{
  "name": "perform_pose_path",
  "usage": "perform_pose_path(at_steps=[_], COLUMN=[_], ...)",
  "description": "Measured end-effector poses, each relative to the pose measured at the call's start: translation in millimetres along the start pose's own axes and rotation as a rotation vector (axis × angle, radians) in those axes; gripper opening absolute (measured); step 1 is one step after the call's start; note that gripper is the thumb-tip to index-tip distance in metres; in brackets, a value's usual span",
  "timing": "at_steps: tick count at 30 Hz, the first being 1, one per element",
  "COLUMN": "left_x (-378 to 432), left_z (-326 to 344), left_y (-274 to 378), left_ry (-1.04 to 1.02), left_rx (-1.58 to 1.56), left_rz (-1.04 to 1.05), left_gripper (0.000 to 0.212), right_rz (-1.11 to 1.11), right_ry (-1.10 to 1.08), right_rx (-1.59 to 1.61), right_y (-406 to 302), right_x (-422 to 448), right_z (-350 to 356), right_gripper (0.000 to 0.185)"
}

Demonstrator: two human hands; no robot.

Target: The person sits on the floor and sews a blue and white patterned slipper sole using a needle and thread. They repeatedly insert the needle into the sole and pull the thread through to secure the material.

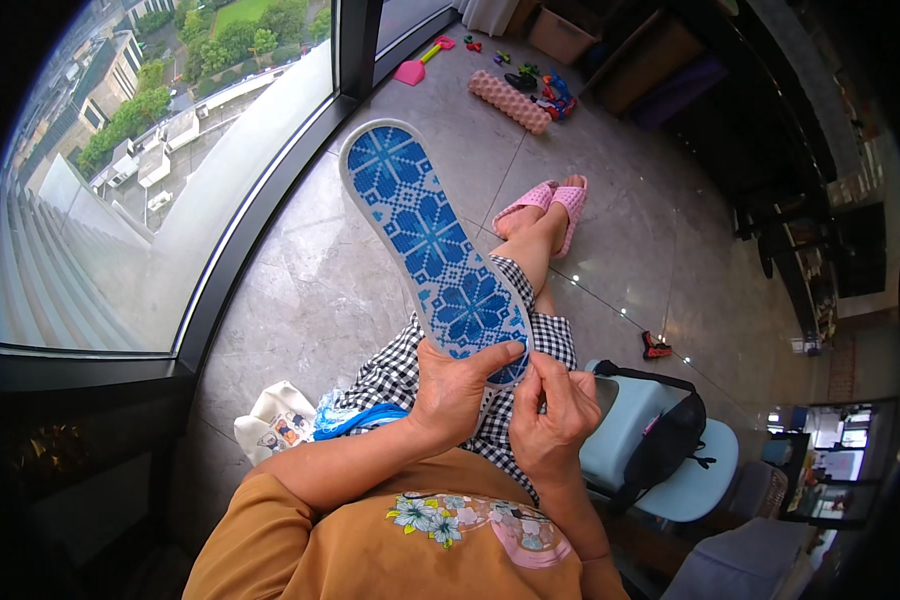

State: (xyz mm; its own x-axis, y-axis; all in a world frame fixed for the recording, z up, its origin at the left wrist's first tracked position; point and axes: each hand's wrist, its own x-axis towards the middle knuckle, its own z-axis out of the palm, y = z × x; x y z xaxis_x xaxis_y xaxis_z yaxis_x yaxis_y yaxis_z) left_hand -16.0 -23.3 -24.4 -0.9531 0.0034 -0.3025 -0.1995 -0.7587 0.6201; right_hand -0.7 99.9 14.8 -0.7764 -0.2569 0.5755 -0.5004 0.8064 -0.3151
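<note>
My left hand (454,386) grips the heel end of an embroidered shoe insole (435,240), thumb on its face. Blue cross-stitched flowers on white cover the insole, which is held up above my lap with its toe end pointing away. At the right edge of the heel, my right hand (555,409) pinches with thumb and index finger; whether a needle is between them is too small to tell. Blue and white thread skeins (364,420) lie at my left side, beside and partly over a cream cloth pouch (276,420) printed with cartoon figures.
A light blue plastic chair (705,480) with a black bag (664,442) on it stands at my right. Black-framed windows (262,195) rise on the left. On the grey tiles lie a pink foam roller (510,101), a toy shovel (420,64) and a small red-black toy (655,346).
</note>
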Motion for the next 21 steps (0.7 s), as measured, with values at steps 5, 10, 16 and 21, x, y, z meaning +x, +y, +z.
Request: perform_pose_path(at_steps=[5,10,16,21], left_x=[0.0,-0.9,-3.2,-4.7], left_z=[-1.2,-2.7,0.8,-4.1], left_y=[-4.5,-7.5,-23.3,-13.5], left_ry=[-0.010,0.002,0.024,-0.155], left_rx=[0.115,0.121,0.498,0.662], left_rz=[0.097,0.125,0.680,0.780], left_gripper=[0.062,0.047,0.025,0.050], right_rz=[0.016,0.104,0.307,0.207], right_ry=[0.000,-0.048,-0.094,-0.167], right_rx=[0.014,0.049,0.263,0.398], right_y=[-0.3,-0.8,-1.0,17.6], right_x=[0.0,-0.6,-0.9,0.2], right_z=[-0.9,-3.5,-10.1,-15.1], right_gripper=[0.020,0.019,0.019,0.035])
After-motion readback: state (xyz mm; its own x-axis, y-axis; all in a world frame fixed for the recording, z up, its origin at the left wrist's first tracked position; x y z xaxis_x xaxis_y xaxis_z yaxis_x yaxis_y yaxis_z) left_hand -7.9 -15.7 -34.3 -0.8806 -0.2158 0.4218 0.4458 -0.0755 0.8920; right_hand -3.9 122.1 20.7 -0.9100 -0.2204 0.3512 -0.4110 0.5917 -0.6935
